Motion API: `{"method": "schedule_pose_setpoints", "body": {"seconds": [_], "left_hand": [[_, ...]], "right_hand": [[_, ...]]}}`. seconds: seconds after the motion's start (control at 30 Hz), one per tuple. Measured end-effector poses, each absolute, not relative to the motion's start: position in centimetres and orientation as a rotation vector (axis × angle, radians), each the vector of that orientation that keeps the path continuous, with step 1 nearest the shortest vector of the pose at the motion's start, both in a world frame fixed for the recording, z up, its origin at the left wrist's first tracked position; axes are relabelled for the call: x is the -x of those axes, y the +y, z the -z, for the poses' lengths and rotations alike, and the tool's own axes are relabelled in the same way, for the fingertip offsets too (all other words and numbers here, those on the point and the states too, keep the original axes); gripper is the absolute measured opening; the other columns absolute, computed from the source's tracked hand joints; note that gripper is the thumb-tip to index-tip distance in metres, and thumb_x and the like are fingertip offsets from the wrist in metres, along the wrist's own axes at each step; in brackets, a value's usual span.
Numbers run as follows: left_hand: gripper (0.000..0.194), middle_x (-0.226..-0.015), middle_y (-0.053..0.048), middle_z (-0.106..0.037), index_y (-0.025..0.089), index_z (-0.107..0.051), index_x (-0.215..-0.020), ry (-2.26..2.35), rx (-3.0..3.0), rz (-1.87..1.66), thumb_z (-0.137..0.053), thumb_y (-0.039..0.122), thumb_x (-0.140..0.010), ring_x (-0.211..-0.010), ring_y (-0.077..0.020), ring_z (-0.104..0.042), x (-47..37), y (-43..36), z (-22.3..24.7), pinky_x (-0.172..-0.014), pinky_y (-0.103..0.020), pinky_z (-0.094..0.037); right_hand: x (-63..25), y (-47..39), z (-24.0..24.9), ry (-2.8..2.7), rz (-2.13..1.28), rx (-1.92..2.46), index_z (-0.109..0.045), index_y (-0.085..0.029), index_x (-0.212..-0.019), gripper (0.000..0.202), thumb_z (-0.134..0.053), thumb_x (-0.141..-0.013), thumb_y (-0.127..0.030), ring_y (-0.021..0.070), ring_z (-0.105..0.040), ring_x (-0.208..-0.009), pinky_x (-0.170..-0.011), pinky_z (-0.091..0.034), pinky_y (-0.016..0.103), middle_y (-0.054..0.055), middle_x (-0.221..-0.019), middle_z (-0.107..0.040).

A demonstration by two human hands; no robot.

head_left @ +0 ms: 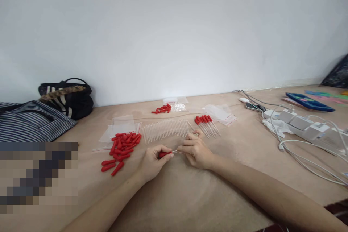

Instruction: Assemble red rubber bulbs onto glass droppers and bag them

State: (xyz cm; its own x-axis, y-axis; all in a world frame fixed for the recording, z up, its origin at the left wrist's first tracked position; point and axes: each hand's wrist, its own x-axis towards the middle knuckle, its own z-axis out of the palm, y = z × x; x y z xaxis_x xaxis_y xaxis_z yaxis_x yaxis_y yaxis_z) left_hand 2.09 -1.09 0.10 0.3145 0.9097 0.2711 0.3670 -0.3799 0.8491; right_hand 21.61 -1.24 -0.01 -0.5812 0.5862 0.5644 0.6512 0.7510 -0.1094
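Observation:
My left hand (pixel 154 161) is closed on a red rubber dropper bulb (pixel 165 154), its narrow end turned to the right. My right hand (pixel 197 150) pinches a thin clear glass tube (pixel 174 151) whose end meets the bulb's mouth; how deep it sits inside I cannot tell. A heap of loose red bulbs (pixel 125 145) lies left of my left hand. Beyond both hands, clear tubes (pixel 165 130) lie side by side in a row. Several droppers with red bulbs fitted (pixel 208 125) rest just past my right hand.
Smaller red bulbs (pixel 161 109) and thin tubes (pixel 178 107) lie near the wall. Plastic bags (pixel 221 113) are spread around. At right are a power strip with chargers (pixel 312 128), white cables (pixel 307 145) and a blue tray (pixel 310 101). Bags (pixel 67 98) stand at left.

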Motion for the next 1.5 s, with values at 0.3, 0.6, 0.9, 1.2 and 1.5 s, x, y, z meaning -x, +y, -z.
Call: {"method": "schedule_pose_setpoints", "body": {"seconds": [0.3, 0.6, 0.9, 1.2, 1.5], "left_hand": [[0.012, -0.068, -0.003, -0.068, 0.015, -0.065, -0.068, 1.177, -1.935, -1.012, -0.062, 0.026, -0.065, -0.064, -0.0169, -0.061, -2.1, -1.0, -0.3, -0.061, -0.028, -0.05], [0.022, -0.072, -0.002, -0.065, 0.015, -0.061, -0.082, 1.189, -1.915, -0.924, -0.061, 0.031, -0.069, -0.068, -0.0169, -0.061, -2.0, -0.8, -0.2, -0.064, -0.029, -0.049], [0.022, -0.086, -0.005, -0.061, 0.018, -0.06, -0.086, 1.646, -2.511, -0.742, -0.063, 0.03, -0.068, -0.087, -0.0251, -0.054, 1.7, 0.1, -3.4, -0.079, -0.037, -0.041], [0.016, -0.083, -0.012, -0.061, 0.015, -0.056, -0.073, 2.149, -2.455, 0.196, -0.056, 0.032, -0.072, -0.08, -0.03, -0.058, 5.0, -0.3, -6.7, -0.062, -0.034, -0.039], [0.005, -0.083, -0.011, -0.062, 0.017, -0.053, -0.076, 2.147, -2.376, 0.259, -0.051, 0.02, -0.074, -0.082, -0.0281, -0.06, 5.6, -0.1, -6.4, -0.062, -0.033, -0.041]], "right_hand": [[-21.3, -1.2, 0.2, -2.352, 0.127, 0.928, -0.064, -0.021, -0.078, 0.02, -0.045, -0.081, -0.017, 0.0144, -0.042, -0.072, -0.078, -0.018, 0.037, 0.001, -0.062, -0.057], [-21.1, -0.9, -0.2, -2.329, 0.083, 0.948, -0.064, -0.024, -0.082, 0.016, -0.048, -0.083, -0.024, 0.0143, -0.043, -0.074, -0.079, -0.016, 0.038, -0.001, -0.066, -0.061], [-25.4, 1.0, -1.5, -1.949, 0.032, 1.584, -0.063, -0.021, -0.069, 0.023, -0.046, -0.081, -0.029, 0.0187, -0.048, -0.079, -0.079, -0.018, 0.039, 0.003, -0.068, -0.064], [-28.5, 3.3, -1.4, -1.675, 0.057, 2.218, -0.065, -0.018, -0.077, 0.03, -0.037, -0.08, -0.029, 0.0253, -0.051, -0.087, -0.078, -0.021, 0.04, 0.009, -0.074, -0.064], [-27.8, 3.7, -0.5, -1.726, 0.088, 2.218, -0.06, -0.017, -0.089, 0.028, -0.039, -0.082, -0.034, 0.0254, -0.052, -0.088, -0.08, -0.022, 0.042, 0.009, -0.079, -0.063]]}}
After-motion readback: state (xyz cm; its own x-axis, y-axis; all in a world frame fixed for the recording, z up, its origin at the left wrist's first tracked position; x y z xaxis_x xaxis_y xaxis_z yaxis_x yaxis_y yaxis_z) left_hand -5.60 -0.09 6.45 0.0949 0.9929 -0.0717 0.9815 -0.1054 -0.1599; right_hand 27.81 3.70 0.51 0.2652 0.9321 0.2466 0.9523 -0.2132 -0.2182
